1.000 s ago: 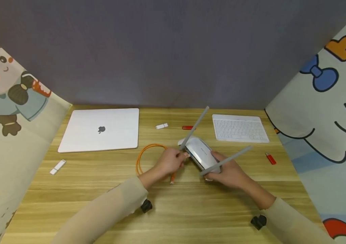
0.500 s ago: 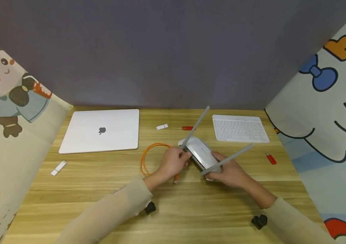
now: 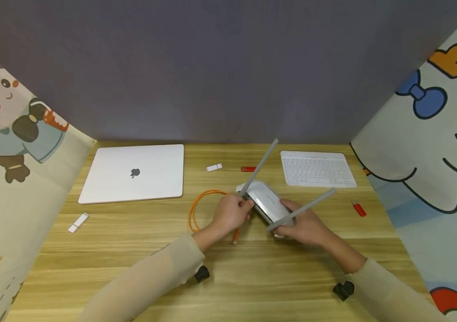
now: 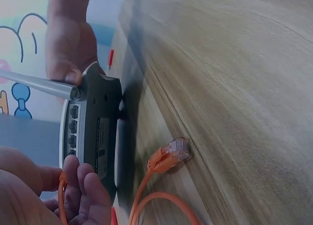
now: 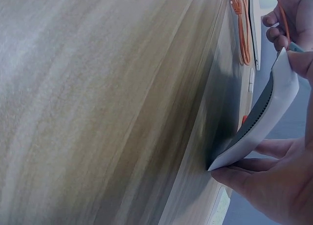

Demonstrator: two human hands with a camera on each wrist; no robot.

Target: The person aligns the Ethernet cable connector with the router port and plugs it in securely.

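Note:
A white router (image 3: 267, 200) with two grey antennas is tilted up off the wooden table. My right hand (image 3: 305, 226) grips its right end, thumb and fingers on opposite sides in the right wrist view. At the router's port side, my left hand (image 3: 230, 212) pinches one end of an orange network cable (image 3: 193, 210). Fingers cover that end, so whether it sits in a port cannot be seen. Several ports (image 4: 73, 124) show above the fingertips in the left wrist view. The cable's other plug (image 4: 168, 155), clear-tipped, lies on the table below.
A closed silver laptop (image 3: 151, 172) lies at the back left, a white keyboard (image 3: 318, 169) at the back right. White USB sticks (image 3: 214, 167) and red USB sticks (image 3: 359, 209) are scattered around. A grey panel (image 3: 224, 80) rises behind the table (image 3: 252, 286).
My left hand has shifted slightly right, closer against the router's port side, and the orange cable has slid right with it. The router and right hand have barely moved.

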